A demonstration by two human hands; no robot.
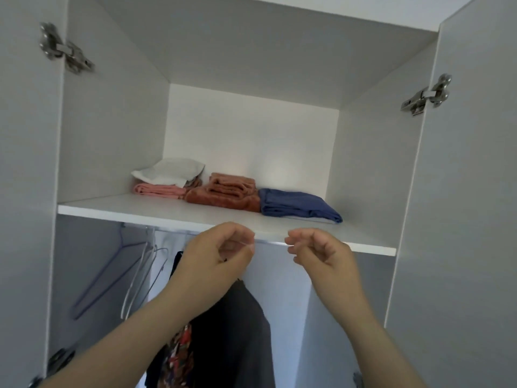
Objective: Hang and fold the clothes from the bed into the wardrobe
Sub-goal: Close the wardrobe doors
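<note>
Folded clothes lie in a row toward the back of the white shelf, above and beyond both hands in the middle of the frame. From left to right there is a white piece resting on a pink piece, then a rust-orange stack, then a blue piece nearest the shelf's front edge. The left hand and the right hand are raised side by side just in front of that edge, a small gap between them. Each has its fingers curled in toward the other, and nothing can be seen in either grasp. Below the left hand a dark garment hangs under the shelf, with a red-patterned garment beside it at lower centre. Left of these, a lilac hanger and some bare wire hangers hang from the metal rail beneath the shelf. The wardrobe is white inside, and its back wall is brightly lit. Its left door and right door stand open at the frame's edges, with a metal hinge at upper left and another at upper right.
</note>
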